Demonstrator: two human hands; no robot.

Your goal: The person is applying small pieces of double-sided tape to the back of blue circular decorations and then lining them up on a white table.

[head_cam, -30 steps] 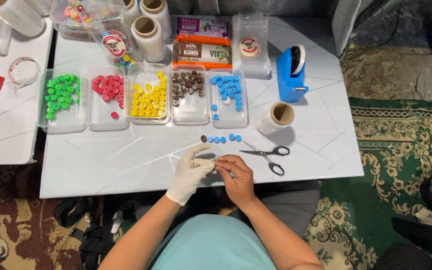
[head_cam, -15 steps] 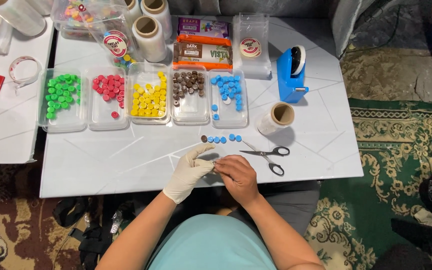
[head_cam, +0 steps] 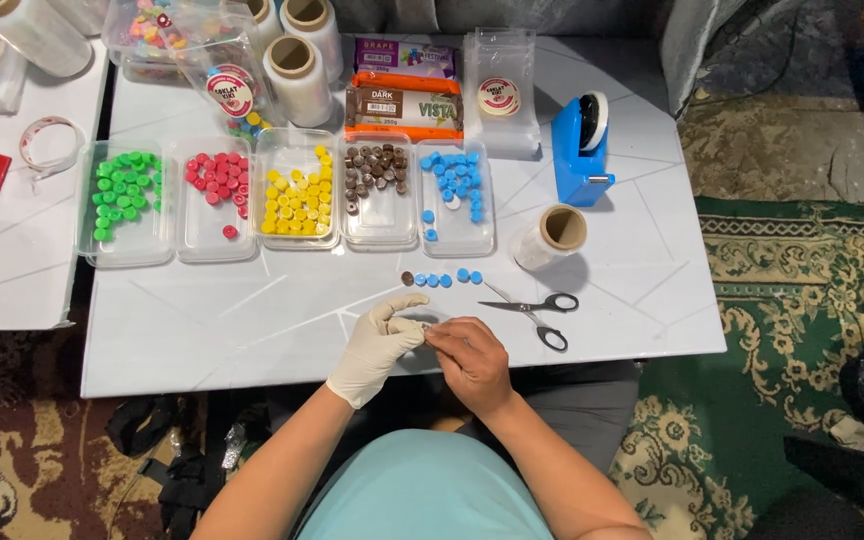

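Head view: what is in your hands?

My gloved left hand [head_cam: 380, 340] and bare right hand [head_cam: 467, 358] pinch something tiny, low middle. It could slip and knock the blue candies [head_cam: 445, 279] off the worktop [head_cam: 252, 320].

A small, thin, pale strip-like piece [head_cam: 422, 324], too small to make out clearly, is pinched between the white-gloved left hand [head_cam: 382, 340] and the bare right hand [head_cam: 467, 360] over the white table's [head_cam: 252, 330] near edge, near its middle.
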